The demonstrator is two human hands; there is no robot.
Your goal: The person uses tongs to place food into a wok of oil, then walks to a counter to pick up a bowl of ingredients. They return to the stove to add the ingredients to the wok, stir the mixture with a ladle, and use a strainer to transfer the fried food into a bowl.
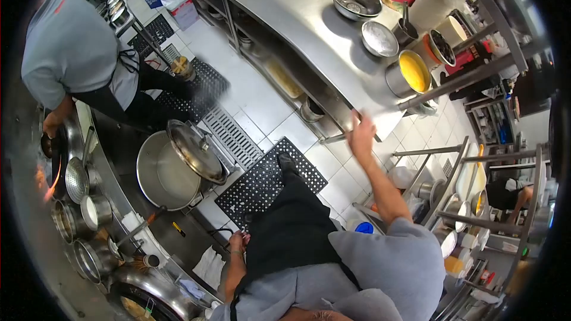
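My right hand (pixel 361 135) is raised over the near end of the steel counter (pixel 303 15), slightly blurred. Its fingers are apart, and nothing shows in them. Closest to it on the counter is a deep metal pot of yellow liquid (pixel 414 72). Low beside my black apron (pixel 291 226) is my left hand (pixel 239 241), its fingers curled. A thin dark loop (pixel 220 233) shows by them, but what they hold is too small to make out. A white cloth (pixel 210 267) hangs close to that hand.
A large stockpot (pixel 160 172) with a tilted lid (pixel 195 151) stands at left. Another person (pixel 77 53) works at the stove, near a flame (pixel 53 184). Metal bowls (pixel 357 1) sit on the counter. A black rubber mat (pixel 267 184) lies underfoot; a wire rack (pixel 464 202) stands right.
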